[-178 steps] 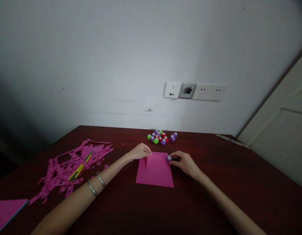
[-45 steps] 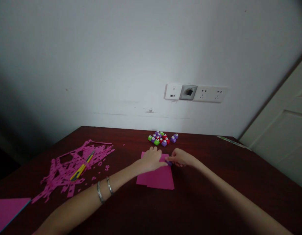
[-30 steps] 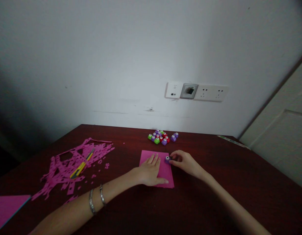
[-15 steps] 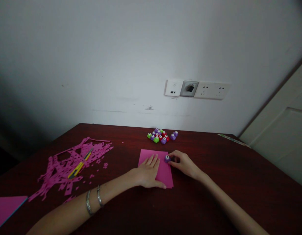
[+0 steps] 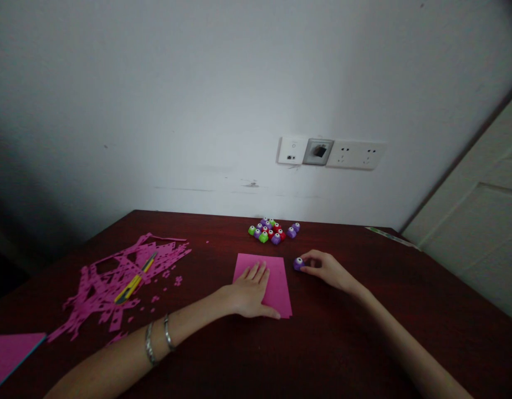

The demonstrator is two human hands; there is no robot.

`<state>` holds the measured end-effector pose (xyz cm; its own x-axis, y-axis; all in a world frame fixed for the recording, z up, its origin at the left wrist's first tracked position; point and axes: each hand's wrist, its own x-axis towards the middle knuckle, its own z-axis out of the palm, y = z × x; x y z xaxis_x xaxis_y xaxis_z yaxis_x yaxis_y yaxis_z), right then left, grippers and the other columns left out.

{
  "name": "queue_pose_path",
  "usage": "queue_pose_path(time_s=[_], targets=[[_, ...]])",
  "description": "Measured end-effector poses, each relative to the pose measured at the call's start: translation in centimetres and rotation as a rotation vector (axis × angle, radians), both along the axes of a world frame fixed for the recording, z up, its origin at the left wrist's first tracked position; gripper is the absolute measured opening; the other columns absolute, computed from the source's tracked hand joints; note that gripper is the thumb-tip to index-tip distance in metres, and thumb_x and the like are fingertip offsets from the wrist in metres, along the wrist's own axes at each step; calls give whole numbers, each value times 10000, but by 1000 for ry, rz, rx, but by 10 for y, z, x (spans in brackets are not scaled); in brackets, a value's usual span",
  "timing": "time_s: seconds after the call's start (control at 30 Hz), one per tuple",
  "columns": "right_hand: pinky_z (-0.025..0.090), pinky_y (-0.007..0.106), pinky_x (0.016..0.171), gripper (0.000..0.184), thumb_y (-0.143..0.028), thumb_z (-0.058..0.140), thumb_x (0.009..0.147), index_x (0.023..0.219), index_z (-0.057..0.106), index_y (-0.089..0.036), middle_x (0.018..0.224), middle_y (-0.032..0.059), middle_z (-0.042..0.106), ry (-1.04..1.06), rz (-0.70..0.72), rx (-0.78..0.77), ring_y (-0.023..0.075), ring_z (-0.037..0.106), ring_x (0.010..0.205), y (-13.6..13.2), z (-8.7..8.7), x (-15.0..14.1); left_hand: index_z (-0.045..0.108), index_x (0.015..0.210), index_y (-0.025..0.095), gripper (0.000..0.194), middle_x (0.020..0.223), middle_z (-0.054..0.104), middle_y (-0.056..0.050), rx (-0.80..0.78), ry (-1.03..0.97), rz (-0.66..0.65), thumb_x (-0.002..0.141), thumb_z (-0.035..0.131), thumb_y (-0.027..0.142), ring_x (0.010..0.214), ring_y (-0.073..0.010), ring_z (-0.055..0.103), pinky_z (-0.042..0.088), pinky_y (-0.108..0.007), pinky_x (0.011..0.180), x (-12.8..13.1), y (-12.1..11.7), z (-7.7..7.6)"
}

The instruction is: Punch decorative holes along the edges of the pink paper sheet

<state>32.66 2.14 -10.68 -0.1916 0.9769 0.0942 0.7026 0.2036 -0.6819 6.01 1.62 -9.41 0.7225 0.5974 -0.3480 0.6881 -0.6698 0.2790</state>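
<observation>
Purple punch [image 5: 298, 264] moved off pink paper [image 5: 278, 282] toward 2 o'clock | right hand [image 5: 328, 270] pinched it | left hand [image 5: 250, 295] lay flat, gripping nothing, apparently sound bracing

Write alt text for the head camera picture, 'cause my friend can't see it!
A left hand lies spread on pink paper; the right hand holds a small purple gadget beside the paper. Similar purple, green and red gadgets sit behind on the dark table, and a yellow cutter lies on pink scraps at left.
</observation>
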Motion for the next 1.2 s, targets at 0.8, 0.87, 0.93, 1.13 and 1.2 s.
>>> queue_pose_path(time_s=[0.8, 0.87, 0.93, 1.13, 1.2], targets=[[437, 275, 574, 396, -506, 504, 752, 838, 642, -146, 666, 44, 629, 261, -326, 111, 156, 544, 583, 4, -26, 18, 267, 1377, 126, 807, 1467, 174, -166, 272, -426, 194, 759, 468, 604, 1346, -317, 122, 200, -456, 1055, -14, 52, 9], [429, 275, 574, 391, -501, 498, 752, 824, 649, -148, 642, 40, 627, 226, -312, 120, 158, 542, 570, 5, -28, 19, 397, 1297, 107, 692, 1410, 307, -170, 371, -507, 278, 739, 562, 480, 1307, -304, 239, 250, -422, 1040, -21, 81, 4], [422, 272, 566, 389, -499, 490, 753, 811, 653, -151, 628, 38, 626, 204, -309, 129, 158, 540, 562, 5, -29, 19, 514, 1180, 97, 558, 1296, 458, -167, 408, -562, 380, 709, 619, 378, 1220, -296, 380, 315, -399, 999, -25, 109, -4], [412, 262, 533, 383, -498, 489, 737, 788, 652, -155, 586, 26, 616, 191, -321, 127, 157, 534, 523, 6, -29, 19, 648, 903, 137, 258, 927, 663, -85, 282, -811, 549, 699, 641, 295, 895, -205, 600, 449, -300, 805, -12, 157, -30], [411, 261, 536, 374, -491, 489, 737, 784, 651, -157, 586, 25, 616, 181, -319, 127, 159, 540, 530, 6, -29, 19, 659, 842, 147, 207, 857, 671, -65, 280, -847, 556, 698, 640, 294, 835, -190, 609, 457, -291, 763, -5, 162, -37]])
